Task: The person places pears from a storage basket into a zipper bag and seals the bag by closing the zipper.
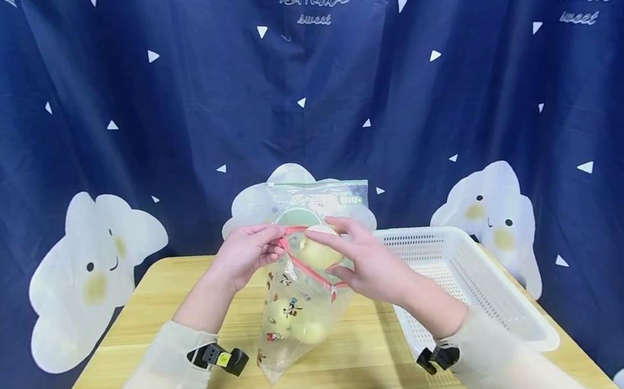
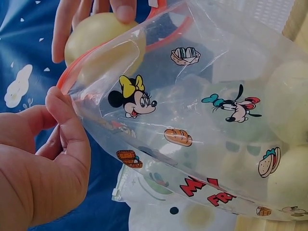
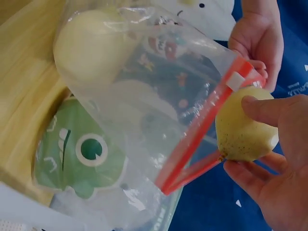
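My left hand point(image 1: 249, 253) pinches the red zip edge of a clear plastic zip bag point(image 2: 159, 154) printed with cartoon figures, keeping its mouth apart. Between the fingers and thumb of my right hand point(image 1: 368, 262) is a pale yellow pear point(image 3: 245, 127), speckled brown near one end. The pear is at the bag's mouth, partly behind the clear film in the left wrist view. More pale pears point(image 1: 311, 329) lie low inside the bag. A white slider point(image 3: 235, 81) shows on the red zip in the right wrist view.
Behind the held bag stands another clear zip bag point(image 1: 341, 192) with a pale green top and a green cartoon print point(image 3: 79, 149). A white perforated basket point(image 1: 544, 336) sits on the wooden table point(image 1: 366, 368) at right. A blue curtain point(image 1: 255, 98) hangs behind.
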The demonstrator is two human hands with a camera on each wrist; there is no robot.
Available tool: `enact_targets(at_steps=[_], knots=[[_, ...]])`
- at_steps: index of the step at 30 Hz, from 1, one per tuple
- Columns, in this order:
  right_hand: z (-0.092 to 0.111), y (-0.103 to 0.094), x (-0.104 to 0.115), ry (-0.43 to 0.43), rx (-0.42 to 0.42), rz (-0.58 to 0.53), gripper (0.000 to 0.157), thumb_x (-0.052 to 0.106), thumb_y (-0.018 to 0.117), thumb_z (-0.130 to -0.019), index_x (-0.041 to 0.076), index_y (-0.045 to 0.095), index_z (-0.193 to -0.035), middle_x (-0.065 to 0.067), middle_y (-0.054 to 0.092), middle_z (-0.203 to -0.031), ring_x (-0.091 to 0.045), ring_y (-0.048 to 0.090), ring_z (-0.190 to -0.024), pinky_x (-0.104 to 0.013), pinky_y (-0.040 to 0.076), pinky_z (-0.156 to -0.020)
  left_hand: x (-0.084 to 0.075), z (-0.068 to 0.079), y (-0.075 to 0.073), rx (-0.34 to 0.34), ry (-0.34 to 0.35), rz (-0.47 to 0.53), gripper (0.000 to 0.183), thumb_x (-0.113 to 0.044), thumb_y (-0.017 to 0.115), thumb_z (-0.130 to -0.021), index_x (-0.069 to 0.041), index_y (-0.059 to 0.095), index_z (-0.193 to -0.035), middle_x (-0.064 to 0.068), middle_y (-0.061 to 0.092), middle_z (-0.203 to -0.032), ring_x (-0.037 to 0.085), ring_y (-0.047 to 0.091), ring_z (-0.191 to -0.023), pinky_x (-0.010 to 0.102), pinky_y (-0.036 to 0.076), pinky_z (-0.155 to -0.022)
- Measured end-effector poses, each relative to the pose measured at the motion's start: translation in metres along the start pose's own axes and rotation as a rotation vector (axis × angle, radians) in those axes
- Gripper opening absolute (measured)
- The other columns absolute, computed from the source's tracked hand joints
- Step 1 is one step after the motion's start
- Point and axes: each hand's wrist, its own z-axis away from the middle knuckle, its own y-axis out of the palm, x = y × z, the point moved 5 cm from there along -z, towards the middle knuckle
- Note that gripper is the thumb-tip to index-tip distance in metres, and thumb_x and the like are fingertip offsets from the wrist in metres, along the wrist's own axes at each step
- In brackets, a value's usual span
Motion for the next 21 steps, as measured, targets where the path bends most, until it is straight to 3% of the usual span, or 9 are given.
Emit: enact_targets(at_steps=[4,9,15,21], knots=[[-0.003,0.005,0.004,0.039,-0.006,-0.063,0.073,0.012,0.090,-0.092,0.019,0.058,-0.158,-0.023,0.052,-0.159,-0.039,0.062,-0.141,-0.051,0.063,-0.107,0.000,0.000,-0.003,-0.029,-0.004,-0.008,0.023,-0.011,0.063,-0.110,0.011,0.070,-0.114,-0.004,0.068,-0.075,0.006,0.062,-0.069,0.013,0.056,-0.065],[-0.005,0.002,0.005,0.058,-0.044,-0.131,0.059,0.013,0.081,-0.100,0.011,0.058,-0.155,-0.020,0.054,-0.157,-0.034,0.068,-0.133,-0.046,0.063,-0.108,0.001,0.002,-0.009,-0.094,-0.006,-0.013,0.026,-0.014,0.063,-0.111,0.010,0.070,-0.118,-0.005,0.066,-0.075,0.006,0.061,-0.069,0.012,0.054,-0.064],[0.008,-0.011,-0.002,0.124,-0.073,-0.159,0.045,0.012,0.075,-0.103,0.009,0.064,-0.146,-0.011,0.067,-0.139,-0.026,0.074,-0.115,-0.044,0.066,-0.095,0.005,0.002,-0.015,-0.122,-0.005,0.011,0.020,-0.014,0.062,-0.112,-0.003,0.076,-0.102,-0.006,0.066,-0.073,0.004,0.060,-0.068,0.011,0.054,-0.063],[0.028,-0.009,-0.005,0.212,-0.044,-0.221,0.028,0.012,0.073,-0.104,0.010,0.072,-0.131,-0.004,0.074,-0.120,-0.011,0.074,-0.091,-0.029,0.066,-0.077,0.006,0.001,-0.016,-0.100,-0.010,0.029,0.020,-0.015,0.062,-0.111,-0.001,0.075,-0.105,-0.006,0.067,-0.074,0.003,0.061,-0.068,0.011,0.054,-0.062]])
